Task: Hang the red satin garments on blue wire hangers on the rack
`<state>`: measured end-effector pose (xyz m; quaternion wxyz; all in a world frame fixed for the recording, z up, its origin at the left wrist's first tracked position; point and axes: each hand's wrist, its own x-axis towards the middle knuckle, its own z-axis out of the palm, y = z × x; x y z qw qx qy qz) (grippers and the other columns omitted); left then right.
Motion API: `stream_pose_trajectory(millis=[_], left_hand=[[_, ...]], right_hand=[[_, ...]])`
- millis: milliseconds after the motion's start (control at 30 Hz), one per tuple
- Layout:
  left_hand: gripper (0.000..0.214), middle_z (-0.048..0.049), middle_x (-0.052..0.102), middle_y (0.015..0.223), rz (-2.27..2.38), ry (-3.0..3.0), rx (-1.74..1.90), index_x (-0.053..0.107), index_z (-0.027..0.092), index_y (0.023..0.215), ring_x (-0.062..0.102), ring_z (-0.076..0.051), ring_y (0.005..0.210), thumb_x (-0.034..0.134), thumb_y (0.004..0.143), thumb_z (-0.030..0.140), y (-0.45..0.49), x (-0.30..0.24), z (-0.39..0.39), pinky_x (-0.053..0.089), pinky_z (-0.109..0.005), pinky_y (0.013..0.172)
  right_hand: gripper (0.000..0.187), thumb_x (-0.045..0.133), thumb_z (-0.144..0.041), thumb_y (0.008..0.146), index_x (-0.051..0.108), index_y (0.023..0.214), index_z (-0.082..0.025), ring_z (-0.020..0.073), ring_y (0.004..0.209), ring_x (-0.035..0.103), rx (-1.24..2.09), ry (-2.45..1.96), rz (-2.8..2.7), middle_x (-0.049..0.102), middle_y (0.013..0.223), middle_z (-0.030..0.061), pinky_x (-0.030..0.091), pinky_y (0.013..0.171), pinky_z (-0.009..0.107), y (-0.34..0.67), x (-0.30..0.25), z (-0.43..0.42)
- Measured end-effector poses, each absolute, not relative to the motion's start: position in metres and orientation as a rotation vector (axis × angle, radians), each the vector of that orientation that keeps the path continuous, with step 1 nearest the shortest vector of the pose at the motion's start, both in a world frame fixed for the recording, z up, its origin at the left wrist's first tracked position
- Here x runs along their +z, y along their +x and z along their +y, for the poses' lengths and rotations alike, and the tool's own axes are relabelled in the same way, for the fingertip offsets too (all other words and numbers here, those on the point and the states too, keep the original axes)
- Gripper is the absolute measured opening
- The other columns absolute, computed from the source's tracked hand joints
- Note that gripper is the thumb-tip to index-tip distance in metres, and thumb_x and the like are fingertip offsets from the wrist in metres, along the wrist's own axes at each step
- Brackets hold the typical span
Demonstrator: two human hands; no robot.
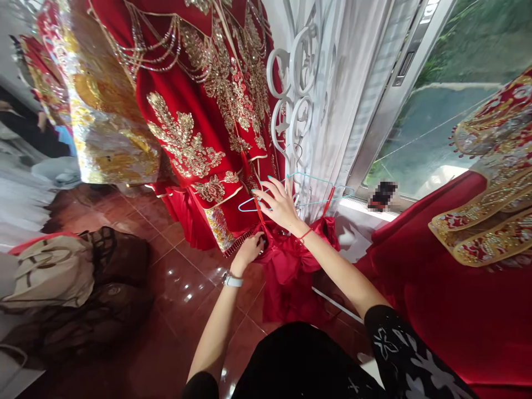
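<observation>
A small red slip dress [291,271] hangs by thin red straps on a light blue hanger [291,191]. My left hand [250,247], with a watch on the wrist, is closed on the dress's top edge at the left. My right hand [279,204] is up at the hanger, its fingers spread over the wire and the left strap. Behind them hangs a red robe with gold embroidery [208,111].
A white ornamental metal stand [291,105] and white curtain rise right of the robe. Another red and gold garment [469,233] lies at the right by the window. Bags [54,271] sit on the red tiled floor [183,288] at the left.
</observation>
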<state>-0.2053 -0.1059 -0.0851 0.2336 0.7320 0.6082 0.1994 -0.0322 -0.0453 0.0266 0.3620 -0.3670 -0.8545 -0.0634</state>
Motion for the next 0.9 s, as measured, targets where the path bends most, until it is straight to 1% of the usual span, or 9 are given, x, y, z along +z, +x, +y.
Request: stream_pose_trajectory(millis=[67, 167, 300, 400, 467, 633, 733, 800, 900], left_hand=[[0.051, -0.0136, 0.077, 0.118, 1.629, 2.023, 0.487, 0.061, 0.019, 0.136, 0.074, -0.028, 0.113, 0.061, 0.086, 0.010, -0.206, -0.090, -0.105, 0.056, -0.041, 0.102], [0.063, -0.0145, 0.077, 0.121, 1.615, 2.068, 0.435, 0.055, 0.020, 0.144, 0.074, -0.028, 0.112, 0.060, 0.083, 0.005, -0.209, -0.097, -0.110, 0.056, -0.041, 0.102], [0.044, -0.0170, 0.075, 0.118, 1.612, 2.213, 0.288, 0.059, 0.017, 0.133, 0.071, -0.027, 0.114, 0.049, 0.092, 0.006, -0.213, -0.100, -0.122, 0.053, -0.041, 0.103], [0.024, -0.0160, 0.075, 0.108, 1.539, 2.267, 0.248, 0.066, 0.016, 0.114, 0.071, -0.027, 0.106, 0.045, 0.102, 0.020, -0.222, -0.092, -0.130, 0.052, -0.040, 0.101], [0.028, -0.0127, 0.075, 0.103, 1.458, 2.286, 0.256, 0.067, 0.019, 0.106, 0.072, -0.025, 0.098, 0.042, 0.107, 0.031, -0.229, -0.082, -0.134, 0.052, -0.037, 0.097], [0.029, -0.0077, 0.075, 0.096, 1.361, 2.265, 0.260, 0.069, 0.022, 0.101, 0.071, -0.024, 0.089, 0.055, 0.102, 0.047, -0.243, -0.055, -0.135, 0.052, -0.032, 0.086], [0.022, -0.0068, 0.075, 0.100, 1.358, 2.276, 0.248, 0.069, 0.023, 0.101, 0.071, -0.024, 0.092, 0.070, 0.093, 0.043, -0.247, -0.045, -0.133, 0.052, -0.031, 0.086], [0.015, -0.0064, 0.075, 0.101, 1.356, 2.273, 0.251, 0.068, 0.023, 0.098, 0.070, -0.023, 0.093, 0.069, 0.094, 0.037, -0.249, -0.039, -0.130, 0.051, -0.031, 0.087], [0.011, -0.0065, 0.074, 0.099, 1.292, 2.265, 0.282, 0.066, 0.021, 0.094, 0.069, -0.022, 0.093, 0.060, 0.098, 0.030, -0.250, -0.031, -0.127, 0.051, -0.032, 0.089]], right_hand=[[0.029, 0.055, -0.030, 0.105, 0.076, 0.124, -0.027, 0.0334, 0.135, 0.052, -0.139, -0.933, -2.308, 0.073, 0.129, 0.0104, 0.019, 0.126, 0.067, -0.051, 0.034, -0.036], [0.027, 0.054, -0.032, 0.107, 0.079, 0.109, -0.024, 0.0302, 0.114, 0.060, -0.051, -1.034, -2.387, 0.080, 0.106, 0.0082, 0.022, 0.121, 0.064, -0.062, 0.038, -0.022], [0.033, 0.045, -0.019, 0.108, 0.078, 0.108, -0.019, 0.0290, 0.109, 0.059, -0.041, -1.135, -2.436, 0.081, 0.106, 0.0104, 0.027, 0.114, 0.056, -0.062, 0.039, -0.015], [0.033, 0.042, -0.014, 0.106, 0.075, 0.109, -0.014, 0.0301, 0.109, 0.059, -0.117, -1.161, -2.480, 0.080, 0.102, 0.0148, 0.031, 0.107, 0.049, -0.059, 0.041, -0.017], [0.032, 0.042, -0.012, 0.105, 0.074, 0.108, -0.011, 0.0309, 0.109, 0.059, -0.162, -1.177, -2.496, 0.079, 0.100, 0.0167, 0.032, 0.105, 0.047, -0.059, 0.041, -0.019], [0.031, 0.043, -0.008, 0.100, 0.070, 0.115, -0.007, 0.0329, 0.112, 0.058, -0.239, -1.195, -2.544, 0.076, 0.105, 0.0201, 0.032, 0.105, 0.048, -0.059, 0.042, -0.021], [0.031, 0.042, -0.007, 0.099, 0.068, 0.116, -0.006, 0.0329, 0.113, 0.058, -0.217, -1.176, -2.574, 0.075, 0.107, 0.0210, 0.034, 0.107, 0.050, -0.057, 0.045, -0.020], [0.031, 0.042, -0.007, 0.099, 0.069, 0.115, -0.007, 0.0317, 0.114, 0.059, -0.180, -1.090, -2.590, 0.074, 0.109, 0.0200, 0.035, 0.111, 0.051, -0.052, 0.046, -0.018], [0.036, 0.044, -0.009, 0.098, 0.069, 0.123, -0.011, 0.0310, 0.130, 0.056, -0.166, -0.884, -2.500, 0.069, 0.133, 0.0186, 0.031, 0.123, 0.055, -0.039, 0.035, -0.022]])
